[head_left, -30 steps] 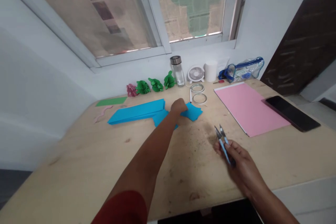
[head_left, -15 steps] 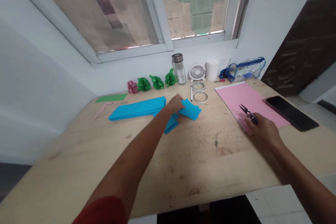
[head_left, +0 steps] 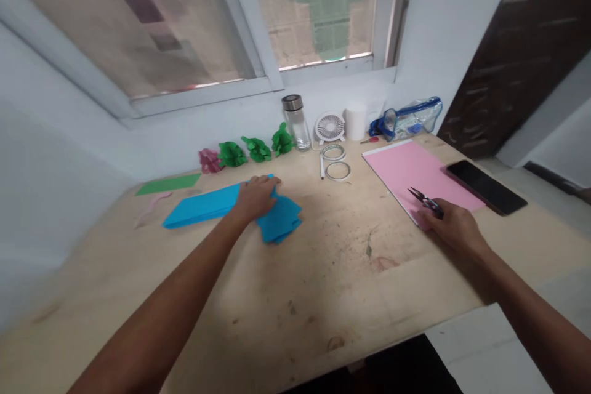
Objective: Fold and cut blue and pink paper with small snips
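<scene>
My left hand [head_left: 255, 198] lies over the right end of a stack of long blue paper strips [head_left: 203, 204], its fingers curled on the paper. Just right of it, a loose pile of small blue paper pieces [head_left: 281, 219] is fanned out on the table, partly covered by the hand. My right hand [head_left: 455, 221] is closed around a pair of thread snips [head_left: 425, 202], dark pointed blades aimed away to the upper left. This hand is above the near edge of the pink paper sheets [head_left: 415, 172].
Green paper flowers [head_left: 257, 149], a pink one [head_left: 210, 160], a glass bottle [head_left: 298, 124], a small fan [head_left: 329, 128] and a clear pouch [head_left: 413, 120] line the wall. Tape rolls [head_left: 338, 170] and a white pen [head_left: 322, 166] lie before them. A phone [head_left: 487, 186] lies at right.
My left hand has moved left from the small blue pieces onto the long strips; the piece it held now lies with the pile. My right hand still holds the snips. The view has shifted right.
</scene>
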`<control>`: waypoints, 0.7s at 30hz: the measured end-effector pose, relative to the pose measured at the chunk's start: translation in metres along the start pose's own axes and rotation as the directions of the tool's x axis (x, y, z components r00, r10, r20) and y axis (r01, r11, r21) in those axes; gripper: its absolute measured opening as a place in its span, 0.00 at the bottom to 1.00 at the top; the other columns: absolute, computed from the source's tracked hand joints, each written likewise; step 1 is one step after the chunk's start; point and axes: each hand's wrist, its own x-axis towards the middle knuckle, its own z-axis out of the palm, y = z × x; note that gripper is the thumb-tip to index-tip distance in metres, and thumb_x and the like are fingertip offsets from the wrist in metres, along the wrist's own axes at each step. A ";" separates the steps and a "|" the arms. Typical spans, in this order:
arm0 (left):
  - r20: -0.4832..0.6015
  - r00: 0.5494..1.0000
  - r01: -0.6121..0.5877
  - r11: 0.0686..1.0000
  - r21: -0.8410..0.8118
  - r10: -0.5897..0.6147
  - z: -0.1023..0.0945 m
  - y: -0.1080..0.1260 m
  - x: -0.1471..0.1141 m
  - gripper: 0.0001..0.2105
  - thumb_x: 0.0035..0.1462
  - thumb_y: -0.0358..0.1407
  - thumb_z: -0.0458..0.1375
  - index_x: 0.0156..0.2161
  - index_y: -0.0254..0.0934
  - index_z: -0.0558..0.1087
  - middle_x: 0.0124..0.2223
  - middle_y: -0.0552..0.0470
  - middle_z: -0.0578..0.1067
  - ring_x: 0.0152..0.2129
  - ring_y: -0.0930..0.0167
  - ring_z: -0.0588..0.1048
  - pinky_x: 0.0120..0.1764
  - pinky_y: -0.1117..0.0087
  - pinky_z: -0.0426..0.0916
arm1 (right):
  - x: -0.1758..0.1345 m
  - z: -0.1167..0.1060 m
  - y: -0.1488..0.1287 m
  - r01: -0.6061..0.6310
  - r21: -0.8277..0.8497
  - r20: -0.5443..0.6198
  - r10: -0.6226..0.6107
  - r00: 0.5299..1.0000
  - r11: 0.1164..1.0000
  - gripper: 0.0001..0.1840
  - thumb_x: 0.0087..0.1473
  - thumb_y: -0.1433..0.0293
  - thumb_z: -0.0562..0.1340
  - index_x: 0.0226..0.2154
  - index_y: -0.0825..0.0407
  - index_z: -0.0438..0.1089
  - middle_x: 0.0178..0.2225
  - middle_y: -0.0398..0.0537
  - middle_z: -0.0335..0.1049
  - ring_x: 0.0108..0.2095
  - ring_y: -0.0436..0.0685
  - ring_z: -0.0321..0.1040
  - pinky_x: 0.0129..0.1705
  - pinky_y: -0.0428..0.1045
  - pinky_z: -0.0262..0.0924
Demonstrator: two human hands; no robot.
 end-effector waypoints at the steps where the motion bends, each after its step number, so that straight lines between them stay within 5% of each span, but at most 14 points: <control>1: -0.049 0.995 -0.086 0.996 -0.006 0.086 0.007 0.012 -0.003 0.14 0.50 0.29 0.54 0.43 0.40 0.70 0.48 0.44 0.73 0.51 0.58 0.65 0.50 0.59 0.60 | -0.002 -0.001 0.001 -0.009 0.013 -0.017 0.009 1.000 1.000 0.19 0.49 0.52 0.56 0.33 0.49 0.71 0.26 0.52 0.73 0.27 0.61 0.68 0.27 0.50 0.53; 4: -0.113 0.922 -0.377 0.926 -0.036 0.371 0.032 0.064 -0.013 0.13 0.55 0.31 0.52 0.46 0.40 0.70 0.50 0.46 0.72 0.50 0.63 0.67 0.53 0.61 0.58 | -0.009 -0.006 0.005 -0.012 0.068 -0.003 0.012 1.000 0.998 0.21 0.47 0.51 0.58 0.34 0.49 0.71 0.27 0.50 0.74 0.27 0.60 0.68 0.27 0.49 0.54; 7: -0.133 0.781 -0.620 0.783 -0.048 0.610 0.059 0.127 -0.022 0.10 0.57 0.34 0.54 0.44 0.40 0.71 0.48 0.49 0.74 0.49 0.67 0.68 0.53 0.65 0.60 | -0.017 -0.012 0.009 0.001 0.120 0.061 -0.008 0.998 0.993 0.22 0.44 0.49 0.62 0.34 0.49 0.72 0.24 0.47 0.72 0.24 0.58 0.66 0.25 0.48 0.52; 13: -0.152 0.527 -0.845 0.535 0.011 0.836 0.098 0.216 -0.020 0.05 0.59 0.35 0.54 0.39 0.37 0.70 0.43 0.47 0.73 0.45 0.68 0.70 0.47 0.65 0.64 | -0.026 -0.019 0.020 -0.054 0.296 0.020 0.050 0.999 0.954 0.19 0.49 0.53 0.58 0.31 0.51 0.73 0.23 0.45 0.71 0.25 0.56 0.65 0.26 0.48 0.53; 16: -0.139 0.472 -0.875 0.482 0.046 0.871 0.107 0.231 -0.015 0.06 0.61 0.36 0.52 0.37 0.36 0.69 0.39 0.47 0.73 0.40 0.67 0.71 0.42 0.65 0.66 | -0.026 -0.019 0.024 -0.116 0.401 0.007 0.124 0.992 0.909 0.19 0.48 0.53 0.59 0.30 0.53 0.73 0.22 0.44 0.69 0.25 0.55 0.64 0.27 0.47 0.54; 21: -0.130 0.457 -0.881 0.467 0.069 0.880 0.116 0.240 -0.011 0.08 0.61 0.37 0.51 0.35 0.35 0.69 0.37 0.46 0.73 0.36 0.66 0.72 0.38 0.65 0.67 | -0.024 -0.018 0.026 -0.156 0.495 -0.012 0.186 0.982 0.855 0.19 0.46 0.53 0.61 0.24 0.53 0.71 0.19 0.42 0.63 0.22 0.52 0.58 0.24 0.47 0.50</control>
